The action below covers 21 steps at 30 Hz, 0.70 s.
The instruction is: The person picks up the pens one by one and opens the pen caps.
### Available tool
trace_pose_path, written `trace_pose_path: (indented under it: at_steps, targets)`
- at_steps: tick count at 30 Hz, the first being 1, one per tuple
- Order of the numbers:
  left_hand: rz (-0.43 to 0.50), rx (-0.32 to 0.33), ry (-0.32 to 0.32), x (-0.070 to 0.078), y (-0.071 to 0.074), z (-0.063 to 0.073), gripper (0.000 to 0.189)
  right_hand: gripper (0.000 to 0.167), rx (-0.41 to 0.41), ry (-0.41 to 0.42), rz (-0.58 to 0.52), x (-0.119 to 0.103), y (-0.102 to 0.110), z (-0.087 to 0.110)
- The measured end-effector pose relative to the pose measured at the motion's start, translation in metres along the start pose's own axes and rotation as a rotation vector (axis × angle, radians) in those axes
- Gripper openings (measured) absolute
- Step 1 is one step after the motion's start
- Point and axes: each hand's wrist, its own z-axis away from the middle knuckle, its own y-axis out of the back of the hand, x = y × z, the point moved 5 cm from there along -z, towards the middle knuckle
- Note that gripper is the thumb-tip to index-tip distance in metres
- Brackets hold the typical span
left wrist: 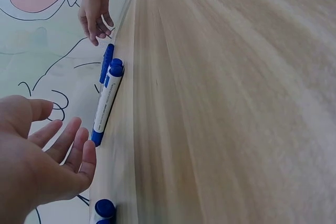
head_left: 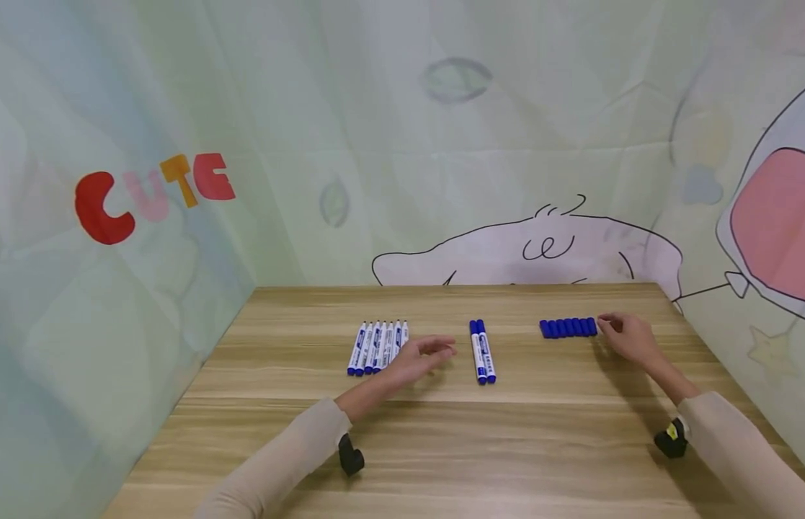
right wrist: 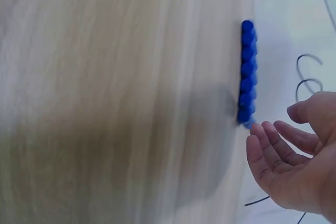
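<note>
In the head view my left hand [head_left: 423, 358] hovers between a row of uncapped white markers [head_left: 376, 347] on its left and two capped markers [head_left: 483, 352] on its right. Its fingers are loosely bent and hold nothing, as the left wrist view also shows. My right hand [head_left: 629, 337] is by the right end of a row of blue marker caps [head_left: 568, 328]. In the right wrist view its relaxed fingers [right wrist: 273, 150] are curved with nothing between them, close to the last cap. Part of the uncapped row is hidden behind my left hand.
All the markers and caps lie on a wooden table [head_left: 402, 447], toward its far edge. A printed cloth [head_left: 298, 144] with cartoon drawings hangs behind and at both sides. A black wrist device [head_left: 350, 455] sits on the left sleeve and another [head_left: 672, 438] on the right.
</note>
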Motion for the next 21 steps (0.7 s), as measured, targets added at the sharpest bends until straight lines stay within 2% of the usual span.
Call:
trace_pose_path:
  at_steps: [9,14,21]
  targets:
    - [0.001,0.003,-0.007,0.002,0.002,0.0,0.043,0.034,-0.039,0.082,-0.121,-0.038,0.002,0.001]
    - [0.0,0.004,-0.018,0.004,0.001,-0.003,0.042,0.036,-0.123,0.104,-0.209,-0.063,-0.008,0.001]
    - [0.007,-0.012,-0.014,0.003,-0.003,-0.003,0.044,0.04,-0.272,0.153,-0.318,-0.091,-0.034,0.008]
